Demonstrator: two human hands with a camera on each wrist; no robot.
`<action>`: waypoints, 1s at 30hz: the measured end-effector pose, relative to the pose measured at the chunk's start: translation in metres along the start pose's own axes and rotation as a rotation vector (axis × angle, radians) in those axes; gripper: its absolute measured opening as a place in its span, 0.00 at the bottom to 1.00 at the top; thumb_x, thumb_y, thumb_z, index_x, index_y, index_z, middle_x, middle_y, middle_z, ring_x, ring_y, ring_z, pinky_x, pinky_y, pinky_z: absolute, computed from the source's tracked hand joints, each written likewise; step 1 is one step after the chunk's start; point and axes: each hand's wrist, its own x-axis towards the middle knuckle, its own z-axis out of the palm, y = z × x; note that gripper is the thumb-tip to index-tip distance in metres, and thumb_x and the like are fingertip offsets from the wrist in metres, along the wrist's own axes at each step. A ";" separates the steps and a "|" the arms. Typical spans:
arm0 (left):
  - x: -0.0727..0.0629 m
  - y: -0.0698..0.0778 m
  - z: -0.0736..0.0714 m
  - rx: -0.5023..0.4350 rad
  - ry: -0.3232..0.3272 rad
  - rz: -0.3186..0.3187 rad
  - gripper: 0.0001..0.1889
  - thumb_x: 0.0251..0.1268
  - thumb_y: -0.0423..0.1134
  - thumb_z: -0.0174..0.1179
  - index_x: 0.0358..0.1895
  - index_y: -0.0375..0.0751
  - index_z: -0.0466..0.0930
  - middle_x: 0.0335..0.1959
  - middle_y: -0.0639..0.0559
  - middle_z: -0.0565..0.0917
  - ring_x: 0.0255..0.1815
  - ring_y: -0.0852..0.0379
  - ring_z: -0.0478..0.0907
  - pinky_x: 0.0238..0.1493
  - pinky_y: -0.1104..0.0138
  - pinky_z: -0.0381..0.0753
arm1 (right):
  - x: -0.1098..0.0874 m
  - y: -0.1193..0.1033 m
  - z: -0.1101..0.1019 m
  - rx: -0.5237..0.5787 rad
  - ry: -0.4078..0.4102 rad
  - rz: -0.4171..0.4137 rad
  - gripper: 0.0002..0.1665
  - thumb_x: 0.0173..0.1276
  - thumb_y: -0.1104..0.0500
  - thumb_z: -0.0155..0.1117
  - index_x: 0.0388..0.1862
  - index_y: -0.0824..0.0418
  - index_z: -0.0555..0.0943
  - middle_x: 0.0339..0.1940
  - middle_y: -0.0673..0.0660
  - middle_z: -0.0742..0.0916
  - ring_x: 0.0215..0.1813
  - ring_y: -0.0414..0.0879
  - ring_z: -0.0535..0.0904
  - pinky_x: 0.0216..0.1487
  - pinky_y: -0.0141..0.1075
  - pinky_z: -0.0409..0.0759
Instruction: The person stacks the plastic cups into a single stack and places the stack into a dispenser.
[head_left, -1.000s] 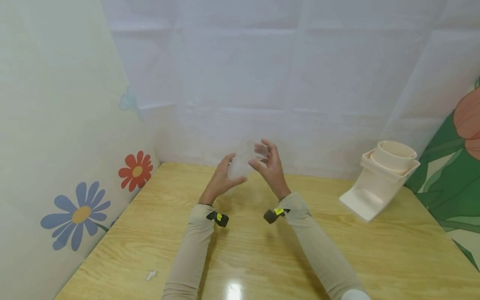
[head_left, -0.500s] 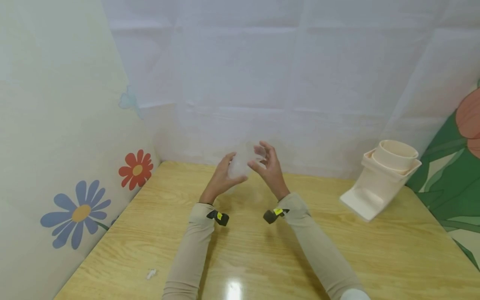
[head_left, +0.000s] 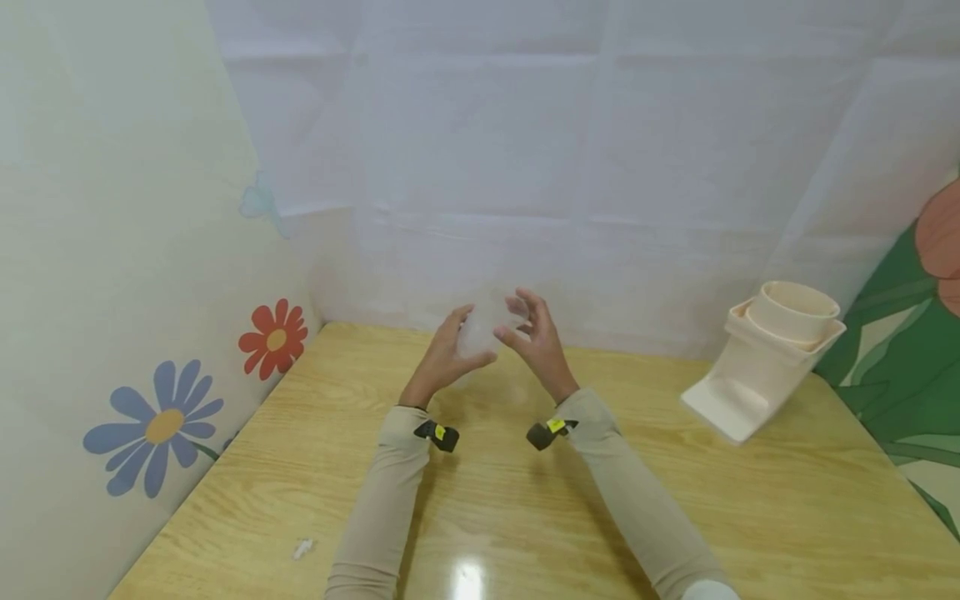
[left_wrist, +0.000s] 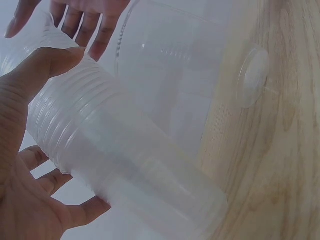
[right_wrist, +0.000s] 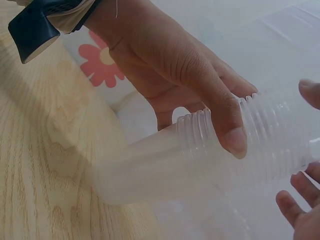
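Note:
My left hand (head_left: pixel 442 358) grips a stack of nested clear plastic cups (left_wrist: pixel 135 145) around its ridged rims, off the table. The stack lies tilted, its smooth closed end away from my right hand. Facing its rim end, my right hand (head_left: pixel 543 346) has thumb and fingers spread apart and loosely curved. In the right wrist view, the right fingers (right_wrist: pixel 305 190) come close to the last rims; contact cannot be made out. Behind the stack in the left wrist view stands a single clear cup-like vessel (left_wrist: pixel 170 65), faint, with a small round base.
A cream plastic holder with a round tube on top (head_left: pixel 761 358) stands at the right of the wooden table (head_left: pixel 637 500). A small white scrap (head_left: pixel 302 548) lies front left. White sheeting (head_left: pixel 480 150) hangs behind the table; a flower-printed wall (head_left: pixel 150 275) rises at the left.
My right hand has shifted slightly down and left, towards the rim end of the cups, its fingers a little more curved. The left hand keeps its grip and place.

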 end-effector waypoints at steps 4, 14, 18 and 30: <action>0.001 0.000 0.001 0.003 0.003 0.002 0.46 0.55 0.41 0.75 0.74 0.32 0.58 0.68 0.31 0.70 0.65 0.37 0.70 0.62 0.45 0.71 | 0.000 0.000 0.000 -0.025 -0.006 0.020 0.41 0.68 0.72 0.64 0.75 0.74 0.56 0.71 0.75 0.69 0.71 0.66 0.65 0.66 0.59 0.66; 0.001 0.001 0.000 0.001 0.006 0.014 0.46 0.55 0.40 0.75 0.74 0.32 0.59 0.66 0.31 0.71 0.63 0.38 0.71 0.59 0.46 0.73 | -0.001 0.002 0.000 -0.039 -0.029 0.053 0.40 0.70 0.71 0.63 0.75 0.75 0.55 0.71 0.75 0.69 0.73 0.65 0.65 0.67 0.59 0.65; 0.001 0.002 0.000 0.011 0.003 0.012 0.46 0.56 0.40 0.74 0.74 0.32 0.58 0.67 0.32 0.70 0.63 0.38 0.71 0.58 0.46 0.74 | -0.001 0.003 0.000 -0.040 -0.038 0.050 0.40 0.70 0.70 0.63 0.75 0.75 0.55 0.72 0.75 0.69 0.73 0.66 0.64 0.68 0.62 0.63; 0.001 -0.001 0.000 0.010 0.010 0.018 0.46 0.53 0.40 0.75 0.73 0.30 0.59 0.66 0.26 0.69 0.63 0.36 0.71 0.58 0.44 0.73 | -0.002 0.003 0.001 -0.069 -0.045 0.062 0.40 0.69 0.70 0.64 0.75 0.75 0.56 0.74 0.72 0.66 0.74 0.64 0.63 0.69 0.61 0.63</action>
